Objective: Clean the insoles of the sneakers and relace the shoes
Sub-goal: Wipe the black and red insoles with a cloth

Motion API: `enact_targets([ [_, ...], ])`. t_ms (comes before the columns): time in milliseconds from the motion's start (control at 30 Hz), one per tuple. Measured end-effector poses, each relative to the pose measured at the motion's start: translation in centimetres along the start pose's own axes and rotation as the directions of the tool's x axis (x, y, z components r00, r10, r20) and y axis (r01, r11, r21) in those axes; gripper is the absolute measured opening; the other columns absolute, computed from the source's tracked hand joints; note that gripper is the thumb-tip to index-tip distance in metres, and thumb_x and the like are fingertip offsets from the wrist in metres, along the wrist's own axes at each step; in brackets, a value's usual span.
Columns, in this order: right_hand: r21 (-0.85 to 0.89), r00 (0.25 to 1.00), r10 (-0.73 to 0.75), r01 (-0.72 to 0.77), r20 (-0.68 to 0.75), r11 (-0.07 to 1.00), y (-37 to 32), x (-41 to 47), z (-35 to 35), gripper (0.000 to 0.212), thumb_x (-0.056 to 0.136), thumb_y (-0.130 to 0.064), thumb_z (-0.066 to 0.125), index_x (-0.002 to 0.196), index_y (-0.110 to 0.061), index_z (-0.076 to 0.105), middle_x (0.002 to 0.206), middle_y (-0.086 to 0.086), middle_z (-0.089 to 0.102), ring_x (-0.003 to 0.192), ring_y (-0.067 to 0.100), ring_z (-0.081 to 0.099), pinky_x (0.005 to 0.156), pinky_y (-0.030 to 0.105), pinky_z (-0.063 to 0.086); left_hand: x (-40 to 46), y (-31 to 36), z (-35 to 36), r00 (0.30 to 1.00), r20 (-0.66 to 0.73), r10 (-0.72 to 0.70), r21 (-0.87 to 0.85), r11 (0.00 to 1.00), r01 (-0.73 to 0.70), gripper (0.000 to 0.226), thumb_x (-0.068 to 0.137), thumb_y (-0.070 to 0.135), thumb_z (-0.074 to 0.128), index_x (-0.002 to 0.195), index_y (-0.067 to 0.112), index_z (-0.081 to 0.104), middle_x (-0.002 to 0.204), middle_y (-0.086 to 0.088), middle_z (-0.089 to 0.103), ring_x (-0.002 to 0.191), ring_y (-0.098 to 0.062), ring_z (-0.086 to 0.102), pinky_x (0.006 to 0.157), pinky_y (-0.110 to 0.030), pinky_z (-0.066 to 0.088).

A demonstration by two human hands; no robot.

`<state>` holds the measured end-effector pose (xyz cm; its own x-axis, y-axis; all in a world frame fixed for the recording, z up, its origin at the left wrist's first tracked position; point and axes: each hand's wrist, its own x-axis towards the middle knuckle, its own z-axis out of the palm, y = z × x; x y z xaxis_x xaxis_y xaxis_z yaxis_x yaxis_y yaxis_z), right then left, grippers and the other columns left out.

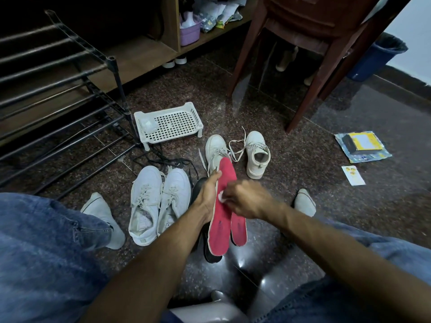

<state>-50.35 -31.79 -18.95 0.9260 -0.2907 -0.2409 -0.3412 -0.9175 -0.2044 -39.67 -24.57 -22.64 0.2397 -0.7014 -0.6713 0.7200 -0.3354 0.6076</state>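
Note:
My left hand [205, 197] grips a red insole [221, 220] by its left edge and holds it above the floor. My right hand [245, 201] pinches a small white wipe [220, 197] and presses it on the insole's middle. A second red insole [239, 230] lies just behind the first. A pair of laced white sneakers [158, 201] sits to the left. Two cream sneakers stand beyond the insoles, one [215, 150] partly hidden by the insole, the other [257, 155] with a loose lace. Black insoles or shoes [211, 252] lie under my left wrist.
A white perforated tray [170, 123] stands on the dark stone floor beside a black metal shoe rack [60, 96]. A brown chair [312, 43] stands at the back right, with a blue bin [377, 59] behind it. Papers and a box [361, 145] lie at right. My slippered feet flank the shoes.

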Motion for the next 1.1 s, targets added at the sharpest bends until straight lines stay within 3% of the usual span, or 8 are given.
enact_targets([
  [133, -0.11, 0.995, -0.056, 0.065, 0.085, 0.992, -1.1, -0.8, 0.9, 0.025, 0.093, -0.036, 0.048, 0.1, -0.02, 0.065, 0.107, 0.001, 0.063, 0.092, 0.031, 0.063, 0.068, 0.038, 0.044, 0.7, -1.1, -0.6, 0.996, -0.059, -0.061, 0.018, 0.998, 0.062, 0.043, 0.097, 0.045, 0.04, 0.08, 0.012, 0.062, 0.06, -0.005, 0.061, 0.046, -0.017, 0.055, 0.05, -0.024, 0.045],
  [267, -0.011, 0.968, 0.252, -0.252, -0.023, 0.968, 1.9, 1.7, -0.3, 0.022, 0.088, -0.038, 0.053, 0.102, -0.026, 0.065, 0.107, 0.007, 0.066, 0.097, 0.033, 0.064, 0.069, 0.035, 0.044, 0.6, -1.8, -0.1, 0.994, 0.044, -0.095, 0.011, 0.995, 0.095, 0.052, 0.096, 0.049, 0.036, 0.086, 0.008, 0.067, 0.065, -0.014, 0.063, 0.054, -0.027, 0.059, 0.056, -0.031, 0.05],
  [367, 0.109, 0.925, 0.362, -0.35, -0.12, 0.93, 2.2, 2.2, -0.7, 0.021, 0.087, -0.03, 0.054, 0.107, -0.029, 0.062, 0.113, 0.005, 0.065, 0.101, 0.033, 0.062, 0.074, 0.036, 0.046, 0.6, -1.1, 0.0, 0.994, 0.081, -0.072, -0.002, 0.997, 0.072, 0.054, 0.093, 0.051, 0.039, 0.089, 0.006, 0.069, 0.072, -0.02, 0.064, 0.061, -0.032, 0.06, 0.062, -0.035, 0.05],
  [533, 0.374, 0.752, 0.611, -0.507, -0.248, 0.776, 1.6, 2.7, 0.0, 0.021, 0.085, -0.028, 0.058, 0.103, -0.027, 0.067, 0.108, 0.009, 0.069, 0.099, 0.036, 0.062, 0.077, 0.036, 0.047, -0.1, -0.6, 0.4, 0.99, 0.118, -0.072, 0.06, 0.996, 0.065, 0.052, 0.094, 0.047, 0.039, 0.08, 0.004, 0.066, 0.066, -0.016, 0.06, 0.056, -0.028, 0.056, 0.059, -0.032, 0.047],
  [700, 0.325, 0.899, 0.356, -0.266, -0.256, 0.907, 1.3, 1.6, 1.0, 0.023, 0.091, -0.041, 0.058, 0.1, -0.022, 0.067, 0.093, -0.002, 0.06, 0.09, 0.023, 0.06, 0.065, 0.032, 0.038, 0.1, -0.6, 0.2, 0.994, 0.098, -0.049, 0.029, 0.998, 0.047, 0.045, 0.093, 0.043, 0.042, 0.089, 0.008, 0.069, 0.068, -0.016, 0.063, 0.055, -0.026, 0.059, 0.059, -0.032, 0.048],
  [867, 0.331, 0.827, 0.478, -0.381, -0.297, 0.863, 2.8, 1.7, 0.5, 0.014, 0.088, -0.032, 0.063, 0.099, -0.027, 0.07, 0.105, -0.003, 0.067, 0.095, 0.025, 0.063, 0.074, 0.034, 0.047, -0.3, -1.6, 0.5, 0.991, 0.089, -0.1, 0.095, 0.991, 0.092, 0.056, 0.095, 0.051, 0.038, 0.089, 0.004, 0.068, 0.066, -0.016, 0.065, 0.054, -0.026, 0.062, 0.06, -0.032, 0.049],
  [1033, 0.091, 0.964, 0.08, -0.058, -0.255, 0.994, 1.0, 0.2, 0.6, 0.012, 0.086, -0.024, 0.058, 0.087, -0.017, 0.067, 0.087, 0.002, 0.063, 0.08, 0.031, 0.064, 0.056, 0.033, 0.037, -0.1, -1.3, 0.4, 0.994, 0.073, -0.084, 0.055, 0.995, 0.08, 0.047, 0.096, 0.044, 0.04, 0.087, 0.008, 0.067, 0.062, -0.011, 0.065, 0.052, -0.022, 0.061, 0.057, -0.028, 0.05],
  [1100, 0.05, 0.954, 0.117, -0.108, -0.276, 0.993, 0.9, 0.1, 0.2, 0.014, 0.089, -0.026, 0.056, 0.091, -0.018, 0.068, 0.093, 0.002, 0.064, 0.084, 0.032, 0.064, 0.057, 0.033, 0.036, -0.2, -1.1, 0.2, 0.994, 0.09, -0.069, 0.083, 0.995, 0.062, 0.049, 0.096, 0.044, 0.039, 0.084, 0.006, 0.066, 0.06, -0.013, 0.063, 0.05, -0.025, 0.059, 0.057, -0.03, 0.049],
])
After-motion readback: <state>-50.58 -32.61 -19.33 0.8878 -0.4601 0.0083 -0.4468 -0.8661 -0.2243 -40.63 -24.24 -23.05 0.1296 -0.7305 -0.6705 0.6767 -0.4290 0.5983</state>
